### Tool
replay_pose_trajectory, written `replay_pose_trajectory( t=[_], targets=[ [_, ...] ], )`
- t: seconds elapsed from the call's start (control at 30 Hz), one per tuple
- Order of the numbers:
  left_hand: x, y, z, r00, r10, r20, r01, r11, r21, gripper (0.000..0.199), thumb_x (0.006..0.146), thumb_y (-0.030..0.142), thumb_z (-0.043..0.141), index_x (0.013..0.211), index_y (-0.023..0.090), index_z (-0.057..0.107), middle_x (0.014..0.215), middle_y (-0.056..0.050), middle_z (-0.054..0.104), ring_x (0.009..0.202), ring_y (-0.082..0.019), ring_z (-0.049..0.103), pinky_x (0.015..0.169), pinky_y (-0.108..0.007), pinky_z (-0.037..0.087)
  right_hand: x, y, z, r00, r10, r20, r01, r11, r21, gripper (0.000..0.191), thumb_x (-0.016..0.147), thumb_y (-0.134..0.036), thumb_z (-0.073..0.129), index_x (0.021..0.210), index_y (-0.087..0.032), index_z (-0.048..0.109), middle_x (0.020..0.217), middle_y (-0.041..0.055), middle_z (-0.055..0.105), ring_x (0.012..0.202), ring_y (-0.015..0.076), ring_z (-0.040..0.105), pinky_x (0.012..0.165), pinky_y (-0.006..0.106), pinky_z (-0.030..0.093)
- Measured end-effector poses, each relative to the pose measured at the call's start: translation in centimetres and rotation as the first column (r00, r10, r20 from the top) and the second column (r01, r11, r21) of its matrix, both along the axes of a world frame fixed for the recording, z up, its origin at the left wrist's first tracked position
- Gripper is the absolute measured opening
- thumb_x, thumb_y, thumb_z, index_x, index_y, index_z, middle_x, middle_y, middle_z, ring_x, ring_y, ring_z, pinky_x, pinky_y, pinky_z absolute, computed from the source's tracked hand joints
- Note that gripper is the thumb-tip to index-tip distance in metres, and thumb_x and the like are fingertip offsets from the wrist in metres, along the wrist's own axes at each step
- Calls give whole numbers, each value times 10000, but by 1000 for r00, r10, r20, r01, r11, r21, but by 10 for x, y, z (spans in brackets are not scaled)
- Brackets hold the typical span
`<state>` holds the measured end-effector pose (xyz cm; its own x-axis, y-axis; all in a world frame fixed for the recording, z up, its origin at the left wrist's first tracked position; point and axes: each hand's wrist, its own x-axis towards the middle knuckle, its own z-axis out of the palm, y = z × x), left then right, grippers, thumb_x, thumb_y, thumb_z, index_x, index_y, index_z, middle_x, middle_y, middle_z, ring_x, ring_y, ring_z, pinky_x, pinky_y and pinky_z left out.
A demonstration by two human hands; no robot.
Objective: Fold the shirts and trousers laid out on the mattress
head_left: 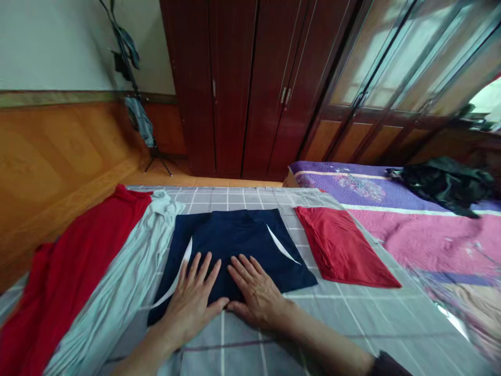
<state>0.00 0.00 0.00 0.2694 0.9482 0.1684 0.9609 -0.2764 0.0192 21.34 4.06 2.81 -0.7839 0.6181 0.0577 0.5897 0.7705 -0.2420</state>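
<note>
A navy blue garment [235, 230] with two curved white stripes is laid out flat, folded, on a grey checked sheet [219, 360]. My left hand [191, 292] lies palm down on its near left part, fingers spread, partly over one white stripe. Beside it, my right hand [254, 292] rests flat near the middle of the close edge, fingers stretched forward. The two thumbs meet or nearly meet at that edge. Neither hand grips the cloth. The exact kind of garment cannot be made out.
To the right lies a folded red garment [344, 248]. Long pale green clothing [113, 284] and red clothing [78, 271] stretch along the left. Beyond are a dark red wardrobe [235, 89], a clothes stand [136, 99], and a purple-pink bed [391, 219] bearing a dark jacket-like heap [446, 180].
</note>
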Motion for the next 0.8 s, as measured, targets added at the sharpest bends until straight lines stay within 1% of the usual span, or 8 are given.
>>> replay_pose_trajectory(
  t=[0.17, 0.27, 0.33, 0.43, 0.6, 0.7, 0.77, 0.8],
  targets=[
    [-3, -1, -2, 1000, -12, 7, 12, 1000, 27, 741, 854, 636, 399, 1469, 257, 235, 1535, -105, 198, 1400, -362, 154, 1095, -571, 149, 70, 21, -11, 967, -250, 45, 243, 962, 123, 741, 887, -559, 447, 1459, -124, 267, 1515, 135, 200, 1399, 276, 165, 1129, 489, 213],
    [-3, -1, -2, 1000, -18, 7, 18, 999, 42, 735, 861, 631, 389, 1473, 262, 218, 1534, -102, 204, 1401, -357, 157, 1095, -568, 134, 93, 29, -15, 930, -367, 31, 356, 916, 184, 698, 906, -548, 413, 1444, -115, 307, 1500, 141, 254, 1386, 274, 217, 1113, 468, 264],
    [-3, -1, -3, 1000, -19, 7, 19, 998, 58, 728, 865, 625, 389, 1474, 268, 213, 1532, -98, 212, 1399, -354, 165, 1094, -563, 127, 93, 36, -13, 915, -403, 20, 391, 897, 205, 697, 913, -542, 402, 1440, -94, 313, 1493, 153, 269, 1383, 273, 228, 1106, 450, 283],
    [-2, -1, -4, 1000, -19, 4, 19, 996, 86, 728, 861, 623, 399, 1472, 270, 223, 1528, -97, 232, 1393, -358, 185, 1091, -552, 124, 79, 54, -8, 927, -372, 34, 359, 912, 200, 708, 919, -544, 380, 1445, -77, 294, 1504, 158, 235, 1394, 275, 188, 1116, 450, 257],
    [-2, 0, -4, 999, -33, -18, 35, 990, 138, 756, 847, 622, 424, 1477, 260, 212, 1514, -103, 271, 1383, -362, 211, 1087, -537, 105, 78, 104, -8, 927, -361, 101, 352, 931, 98, 700, 921, -577, 340, 1447, -117, 304, 1504, 140, 237, 1396, 269, 175, 1120, 474, 220],
    [-3, 2, -1, 998, -43, -43, 50, 984, 172, 773, 841, 621, 435, 1480, 253, 205, 1506, -108, 291, 1376, -362, 228, 1085, -533, 98, 89, 127, -6, 849, -511, 135, 499, 859, 112, 696, 921, -551, 365, 1420, -66, 348, 1485, 181, 275, 1385, 306, 200, 1110, 492, 222],
    [-4, 2, 1, 997, -53, -61, 63, 980, 188, 776, 837, 619, 440, 1479, 249, 210, 1505, -108, 297, 1374, -362, 230, 1084, -530, 97, 84, 126, 0, 799, -592, 110, 574, 804, 157, 703, 912, -524, 407, 1405, -25, 361, 1467, 214, 298, 1375, 335, 220, 1100, 503, 236],
    [-4, 2, 1, 996, -55, -68, 67, 978, 195, 777, 835, 617, 443, 1478, 247, 214, 1505, -106, 297, 1374, -362, 228, 1085, -529, 100, 76, 120, 4, 801, -593, 77, 574, 799, 178, 696, 909, -508, 424, 1405, -24, 359, 1469, 216, 292, 1377, 337, 213, 1099, 507, 237]
  ],
)
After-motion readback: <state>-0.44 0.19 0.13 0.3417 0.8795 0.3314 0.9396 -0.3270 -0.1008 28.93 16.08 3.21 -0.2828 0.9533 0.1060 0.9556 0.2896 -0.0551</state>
